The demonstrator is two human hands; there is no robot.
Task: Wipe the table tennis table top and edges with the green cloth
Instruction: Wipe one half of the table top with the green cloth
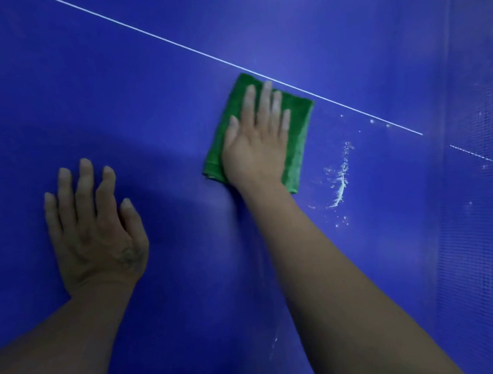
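Head view: green cloth (301,150), long axis toward white line (161,39), under flat right hand (257,145); left hand (94,235) flat on table (13,90).

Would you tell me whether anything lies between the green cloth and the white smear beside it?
Nothing visible: only bare blue table top separates the folded green cloth under the right hand from the white powder smear.
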